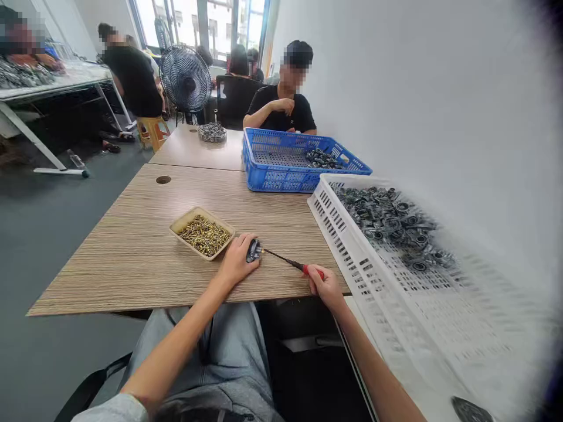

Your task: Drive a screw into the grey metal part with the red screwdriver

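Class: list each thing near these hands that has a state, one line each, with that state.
Left hand: gripping small dark metal part.
Right hand: holding red-handled screwdriver, tip at that part.
Shallow beige tray: full of brass-coloured screws.
White slotted plastic crate: dark metal parts scattered inside.
Blue slotted plastic crate: few dark metal parts inside.

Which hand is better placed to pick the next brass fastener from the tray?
Probably the left hand: it sits right beside the beige tray, though it is gripping the dark metal part. The right hand is farther off and holds the red-handled screwdriver.
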Tool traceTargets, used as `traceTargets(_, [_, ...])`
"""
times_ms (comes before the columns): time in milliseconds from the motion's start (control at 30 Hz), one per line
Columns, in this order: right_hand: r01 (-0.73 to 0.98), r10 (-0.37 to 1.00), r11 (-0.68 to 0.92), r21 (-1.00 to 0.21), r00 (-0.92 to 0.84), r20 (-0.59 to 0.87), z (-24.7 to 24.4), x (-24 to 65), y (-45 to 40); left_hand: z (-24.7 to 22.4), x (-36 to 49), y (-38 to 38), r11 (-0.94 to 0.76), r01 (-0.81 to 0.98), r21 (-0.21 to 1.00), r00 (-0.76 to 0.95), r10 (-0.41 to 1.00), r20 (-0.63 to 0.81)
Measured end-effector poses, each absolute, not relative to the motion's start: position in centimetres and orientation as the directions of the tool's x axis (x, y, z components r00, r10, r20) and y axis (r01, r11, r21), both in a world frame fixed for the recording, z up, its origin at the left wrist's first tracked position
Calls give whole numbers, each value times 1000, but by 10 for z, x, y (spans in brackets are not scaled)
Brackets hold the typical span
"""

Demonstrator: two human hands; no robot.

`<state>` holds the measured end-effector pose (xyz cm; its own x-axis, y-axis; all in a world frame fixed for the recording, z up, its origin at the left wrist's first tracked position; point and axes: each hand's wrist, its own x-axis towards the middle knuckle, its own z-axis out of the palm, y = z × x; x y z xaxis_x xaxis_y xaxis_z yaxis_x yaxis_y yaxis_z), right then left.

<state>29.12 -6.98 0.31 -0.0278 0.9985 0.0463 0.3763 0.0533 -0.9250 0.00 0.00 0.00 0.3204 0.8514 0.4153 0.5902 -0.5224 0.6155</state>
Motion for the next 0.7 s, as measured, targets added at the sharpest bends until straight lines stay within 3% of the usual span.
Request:
traceTargets(500, [287,998,65,-956,-23,61,3,295,-72,2,1,0,-539,556,633,303,840,449])
traceTargets(700, [161,1000,28,-987,-17,25,-7,295,-67,3,1,0,-542,551,634,309,839,449])
